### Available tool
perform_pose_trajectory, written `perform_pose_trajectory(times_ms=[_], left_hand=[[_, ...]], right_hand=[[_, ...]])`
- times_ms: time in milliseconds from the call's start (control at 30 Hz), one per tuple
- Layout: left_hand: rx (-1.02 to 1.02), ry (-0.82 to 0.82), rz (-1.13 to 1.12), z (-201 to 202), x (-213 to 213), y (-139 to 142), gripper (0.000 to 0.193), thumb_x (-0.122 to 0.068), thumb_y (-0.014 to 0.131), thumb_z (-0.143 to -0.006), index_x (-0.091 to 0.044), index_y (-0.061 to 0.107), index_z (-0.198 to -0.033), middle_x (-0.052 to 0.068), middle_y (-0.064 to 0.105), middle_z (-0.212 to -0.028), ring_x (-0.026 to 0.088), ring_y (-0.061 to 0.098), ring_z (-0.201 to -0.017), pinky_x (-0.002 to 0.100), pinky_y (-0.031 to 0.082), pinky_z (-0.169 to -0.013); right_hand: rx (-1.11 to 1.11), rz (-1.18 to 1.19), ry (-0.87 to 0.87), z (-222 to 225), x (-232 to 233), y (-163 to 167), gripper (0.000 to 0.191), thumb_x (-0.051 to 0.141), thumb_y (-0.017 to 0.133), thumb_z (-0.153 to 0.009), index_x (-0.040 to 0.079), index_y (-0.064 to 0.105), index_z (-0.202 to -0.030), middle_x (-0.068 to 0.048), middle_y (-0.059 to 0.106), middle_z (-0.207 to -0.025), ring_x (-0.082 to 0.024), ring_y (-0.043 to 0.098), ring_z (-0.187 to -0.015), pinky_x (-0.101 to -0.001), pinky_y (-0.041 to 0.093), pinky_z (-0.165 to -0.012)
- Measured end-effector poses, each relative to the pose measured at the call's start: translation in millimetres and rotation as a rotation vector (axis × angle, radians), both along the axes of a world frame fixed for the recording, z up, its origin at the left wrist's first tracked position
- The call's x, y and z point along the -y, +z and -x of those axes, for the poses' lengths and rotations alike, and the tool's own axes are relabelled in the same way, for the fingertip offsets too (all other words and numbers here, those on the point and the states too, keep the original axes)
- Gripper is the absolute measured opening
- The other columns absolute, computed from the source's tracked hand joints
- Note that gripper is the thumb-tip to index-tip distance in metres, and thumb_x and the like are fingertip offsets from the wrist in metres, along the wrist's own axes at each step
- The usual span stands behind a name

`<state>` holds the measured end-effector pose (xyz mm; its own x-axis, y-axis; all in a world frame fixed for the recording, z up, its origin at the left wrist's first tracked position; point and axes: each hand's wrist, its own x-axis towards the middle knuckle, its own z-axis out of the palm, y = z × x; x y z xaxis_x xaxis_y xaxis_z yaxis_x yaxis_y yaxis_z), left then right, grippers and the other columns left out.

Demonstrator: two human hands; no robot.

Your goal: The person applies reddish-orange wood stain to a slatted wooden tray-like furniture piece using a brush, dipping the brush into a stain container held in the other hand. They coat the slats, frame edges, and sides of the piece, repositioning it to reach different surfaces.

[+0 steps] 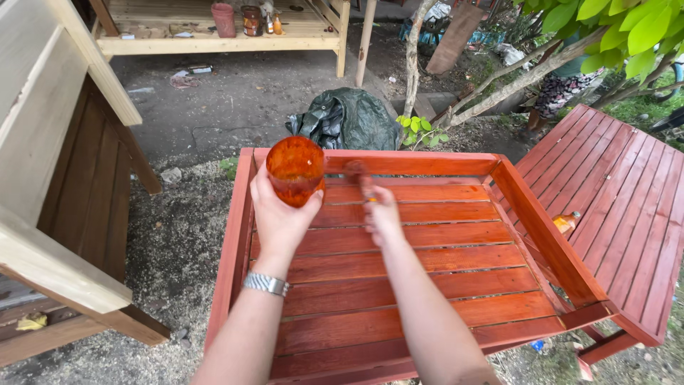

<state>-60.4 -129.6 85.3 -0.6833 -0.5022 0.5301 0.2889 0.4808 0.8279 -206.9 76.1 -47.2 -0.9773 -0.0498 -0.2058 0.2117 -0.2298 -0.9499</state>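
Observation:
My left hand [281, 217] holds up an orange-stained plastic cup [295, 170] of reddish varnish above the left part of a red-brown slatted wooden panel [399, 285] with raised side rails. A metal watch sits on that wrist. My right hand [381, 214] grips a paintbrush [360, 178], blurred, with its tip near the far rail of the panel. The slats under both hands look wet and glossy.
A second red slatted panel [620, 207] lies to the right, with an orange bottle [566, 222] between the two. An unpainted wooden frame [57, 178] stands at left. A dark green tarp bundle [349, 117], thin tree trunks [499, 85] and a bench with containers [228, 32] lie beyond.

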Motion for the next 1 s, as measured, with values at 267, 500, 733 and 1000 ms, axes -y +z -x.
perform_pose_trajectory(times_ms=[267,500,733,1000], left_hand=[[-0.031,-0.049,0.239,6.1,59.3,15.5,0.098,-0.027,0.094,-0.069,0.002,0.041,-0.147,0.022,0.052,-0.138,0.036,0.054,-0.131,0.044,0.046,-0.11],[-0.168,0.178,0.163,7.3,80.8,-4.2,0.099,-0.022,0.093,-0.075,0.0,0.037,-0.153,0.022,0.048,-0.145,0.037,0.05,-0.138,0.046,0.044,-0.116],[-0.178,0.302,0.149,7.4,98.4,-12.1,0.102,-0.021,0.095,-0.075,-0.002,0.036,-0.156,0.021,0.044,-0.147,0.038,0.048,-0.14,0.046,0.043,-0.119],[-0.133,0.255,0.15,8.3,102.5,-18.4,0.103,-0.023,0.094,-0.073,-0.001,0.036,-0.156,0.021,0.045,-0.146,0.038,0.05,-0.137,0.046,0.044,-0.116]], right_hand=[[-0.112,0.041,-0.368,14.2,-75.3,-21.4,0.038,0.004,0.049,-0.098,0.025,0.039,-0.128,-0.003,0.051,-0.081,-0.007,0.036,-0.043,-0.0243,0.024,-0.034],[-0.112,-0.119,-0.252,-13.7,74.6,3.0,0.05,-0.005,0.049,-0.088,0.024,0.04,-0.128,-0.005,0.052,-0.081,-0.01,0.04,-0.042,-0.0285,0.026,-0.031],[0.082,-0.047,0.248,-55.2,152.6,16.3,0.055,-0.002,0.052,-0.091,0.024,0.043,-0.137,-0.002,0.054,-0.084,-0.008,0.041,-0.047,-0.0243,0.027,-0.037],[-0.105,-0.005,0.015,-28.1,47.8,11.9,0.052,-0.004,0.051,-0.088,0.021,0.052,-0.134,0.0,0.053,-0.078,-0.005,0.037,-0.043,-0.0232,0.023,-0.032]])
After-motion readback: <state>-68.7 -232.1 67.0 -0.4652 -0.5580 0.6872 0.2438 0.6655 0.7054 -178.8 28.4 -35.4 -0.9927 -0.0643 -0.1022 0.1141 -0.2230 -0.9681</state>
